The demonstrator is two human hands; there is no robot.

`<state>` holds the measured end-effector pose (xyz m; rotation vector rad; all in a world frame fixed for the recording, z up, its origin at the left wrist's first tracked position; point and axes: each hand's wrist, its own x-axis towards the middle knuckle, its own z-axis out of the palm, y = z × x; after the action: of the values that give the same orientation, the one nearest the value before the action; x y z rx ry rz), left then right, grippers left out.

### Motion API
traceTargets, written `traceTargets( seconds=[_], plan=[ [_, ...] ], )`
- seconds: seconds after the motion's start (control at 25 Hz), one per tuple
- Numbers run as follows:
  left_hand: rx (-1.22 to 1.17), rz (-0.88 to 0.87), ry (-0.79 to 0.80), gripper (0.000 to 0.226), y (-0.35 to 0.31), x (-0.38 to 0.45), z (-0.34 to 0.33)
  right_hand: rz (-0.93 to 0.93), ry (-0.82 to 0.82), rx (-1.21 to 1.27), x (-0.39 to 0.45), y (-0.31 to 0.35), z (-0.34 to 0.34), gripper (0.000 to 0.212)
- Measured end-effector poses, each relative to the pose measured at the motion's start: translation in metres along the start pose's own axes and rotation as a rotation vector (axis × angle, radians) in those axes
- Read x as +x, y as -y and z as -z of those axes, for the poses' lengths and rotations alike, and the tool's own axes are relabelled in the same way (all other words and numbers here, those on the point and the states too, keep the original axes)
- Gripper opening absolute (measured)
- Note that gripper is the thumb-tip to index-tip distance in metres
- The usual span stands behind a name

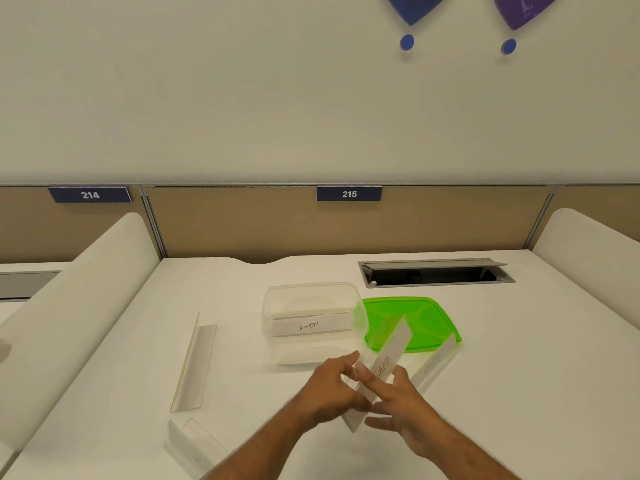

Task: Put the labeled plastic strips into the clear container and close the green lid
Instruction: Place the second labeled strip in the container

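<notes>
Both hands pinch one labeled strip (pixel 381 368), the left hand (pixel 332 386) and right hand (pixel 401 396) at its near end, fingers blurred. Its long axis points far-right over the green lid (pixel 429 317); the clear container (pixel 311 320), holding one strip already, lies far-left, nearer the left hand.

Five labeled plastic strips are counted: one marked "LION" (pixel 313 325) inside the container, one (pixel 388 362) held between the two hands, one (pixel 437 362) just right of the grip against the lid, one clear strip (pixel 194 367) well left of the grip, and one (pixel 194 445) lower left of it. One clear container (pixel 277 299) and one green lid (pixel 426 317) are seen beyond the grip. Two hands are counted, left hand (pixel 332 386) and right hand (pixel 405 403).
</notes>
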<state>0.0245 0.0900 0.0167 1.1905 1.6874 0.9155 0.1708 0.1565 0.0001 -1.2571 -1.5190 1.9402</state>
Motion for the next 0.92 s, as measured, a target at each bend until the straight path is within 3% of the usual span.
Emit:
traceTargets(
  seconds=[0.12,0.2,0.28,0.36,0.44,0.6,0.92],
  plan=[
    [0.073,-0.027,0.005,0.068,-0.005,0.0,0.019,0.188,-0.092,0.024,0.009,0.01,0.007,0.119],
    [0.093,-0.015,-0.008,0.069,-0.006,0.002,0.036,0.315,-0.187,-0.203,0.014,0.02,0.018,0.144],
    [0.148,-0.011,0.013,0.066,-0.01,0.004,0.053,0.438,-0.259,-0.496,0.021,0.029,0.031,0.154],
    [0.232,-0.018,0.064,0.067,-0.014,0.007,0.07,0.634,-0.238,-0.756,0.029,0.041,0.042,0.145],
    [0.289,-0.031,0.098,0.07,-0.017,0.011,0.085,0.757,-0.116,-0.985,0.038,0.056,0.048,0.119],
    [0.358,-0.053,0.078,0.071,-0.02,0.021,0.112,0.793,-0.023,-1.213,0.057,0.082,0.05,0.076],
    [0.794,-0.042,0.004,0.058,-0.013,0.058,0.149,0.626,0.017,-1.36,0.108,0.111,0.032,0.065]
  ],
)
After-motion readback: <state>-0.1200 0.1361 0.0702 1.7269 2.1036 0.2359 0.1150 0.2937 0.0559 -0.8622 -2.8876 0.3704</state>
